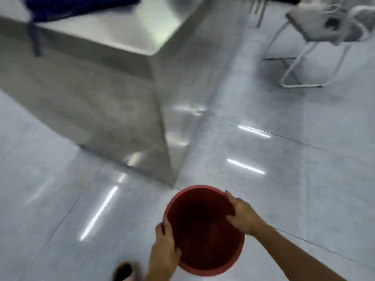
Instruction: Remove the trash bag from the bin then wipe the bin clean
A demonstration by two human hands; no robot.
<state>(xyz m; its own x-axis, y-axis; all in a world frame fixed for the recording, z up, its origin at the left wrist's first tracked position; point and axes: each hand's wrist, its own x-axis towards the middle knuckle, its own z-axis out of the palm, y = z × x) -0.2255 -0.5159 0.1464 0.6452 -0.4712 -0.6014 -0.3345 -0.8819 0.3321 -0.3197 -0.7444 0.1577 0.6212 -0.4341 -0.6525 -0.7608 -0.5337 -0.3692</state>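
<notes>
A round red bin (203, 226) is low in the middle of the view, over the glossy floor, its dark inside facing me. No trash bag shows in it. My left hand (164, 246) grips the near left rim, thumb on the outside and fingers curled over the edge. My right hand (242, 213) holds the far right rim, fingers reaching inside. Both forearms come in from the bottom edge. The frame is blurred by motion.
A stainless steel counter (113, 63) stands ahead on the left, its corner close to the bin; a dark blue cloth (79, 7) lies on top. A white metal-framed chair (316, 37) is at the upper right. A foot (123, 270) shows at the bottom.
</notes>
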